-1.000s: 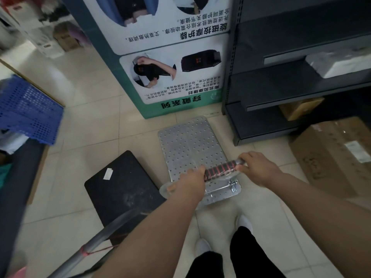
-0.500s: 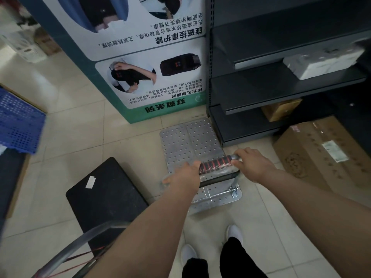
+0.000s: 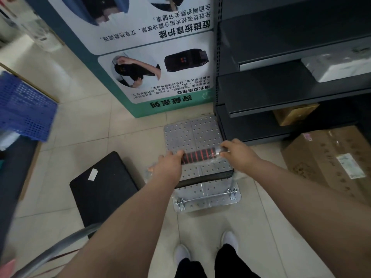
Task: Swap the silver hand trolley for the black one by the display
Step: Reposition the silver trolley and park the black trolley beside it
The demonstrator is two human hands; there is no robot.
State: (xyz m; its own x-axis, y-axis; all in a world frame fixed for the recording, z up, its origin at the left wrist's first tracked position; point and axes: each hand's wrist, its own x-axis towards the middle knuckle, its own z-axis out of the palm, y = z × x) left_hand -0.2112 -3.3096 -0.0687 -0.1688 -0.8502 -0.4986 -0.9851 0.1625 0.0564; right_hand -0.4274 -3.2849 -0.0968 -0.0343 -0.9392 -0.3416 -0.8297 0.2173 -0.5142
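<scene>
Tiled floor [image 3: 84, 137], shop aisle. Near: black trolley [image 3: 104, 185] parked at left, free, its deck w/ white tag. Both hands, L hand [image 3: 168, 167] & R hand [image 3: 239, 157], wrapped tight on silver trolley [image 3: 192, 133] handle [image 3: 198, 155], likely for even steering. Far: deck nose sits btwn display [image 3: 152, 63] & shelving [image 3: 281, 93].

Soft, even indoor light fills the scene, brightest on the pale floor tiles [image 3: 66, 137] at upper left, where the far corner washes out almost white, while the dark shelving [image 3: 281, 87] at right stays dim with little detail. Shadows are faint and diffuse. The wide lens bends straight lines near the borders, and the blue crate [image 3: 24, 109] at the left edge and the grey tube [image 3: 60, 249] at lower left are smeared by blur
</scene>
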